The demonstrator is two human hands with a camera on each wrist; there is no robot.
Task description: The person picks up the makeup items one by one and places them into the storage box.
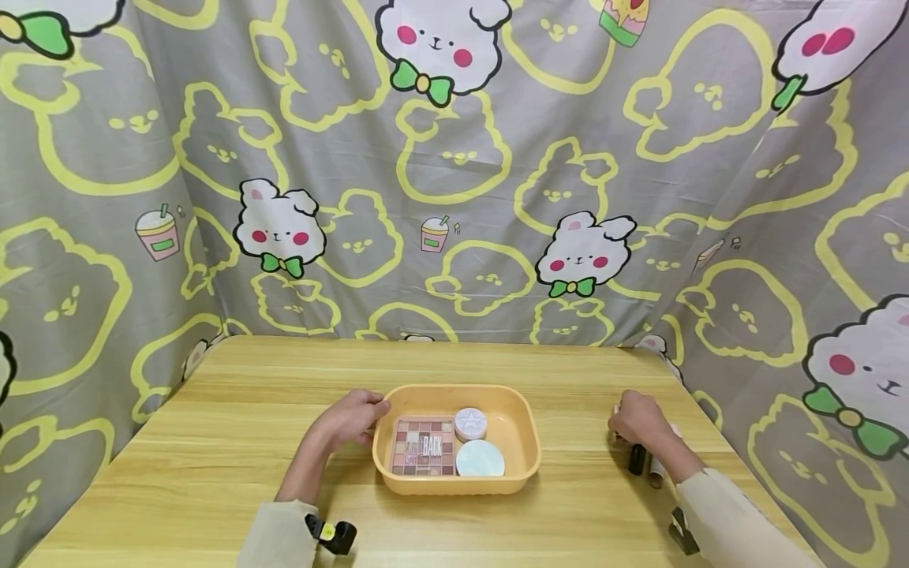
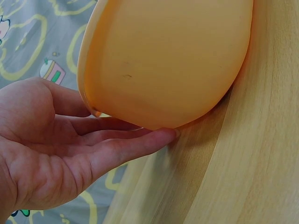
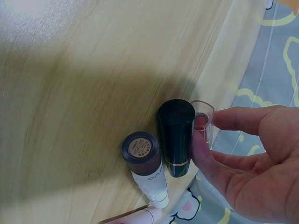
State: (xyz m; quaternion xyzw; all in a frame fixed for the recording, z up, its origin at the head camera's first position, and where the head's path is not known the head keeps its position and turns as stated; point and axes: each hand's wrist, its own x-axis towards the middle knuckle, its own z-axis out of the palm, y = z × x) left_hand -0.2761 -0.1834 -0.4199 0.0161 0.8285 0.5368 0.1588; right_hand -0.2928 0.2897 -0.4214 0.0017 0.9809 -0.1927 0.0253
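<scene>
My left hand (image 1: 353, 418) grips the left end of an orange plastic basket (image 1: 527, 472); in the left wrist view its thumb is at the rim and its fingers lie along the outer wall. Inside the basket are an eyeshadow palette (image 1: 419, 447), a round white case with a star (image 1: 470, 424) and a pale round compact (image 1: 480, 459). Off to the right, my right hand (image 1: 637, 418) pinches a small clear-cased lip tube (image 3: 202, 122) with a reddish inside. A black lipstick tube (image 3: 176, 135) stands right beside those fingers.
Near the black tube is a white tube with a dark brown cap (image 3: 142, 154), and a pink tube (image 3: 135, 217) lies below it. The wooden table (image 1: 284, 379) ends at a patterned grey curtain (image 1: 490, 181) at the back and sides.
</scene>
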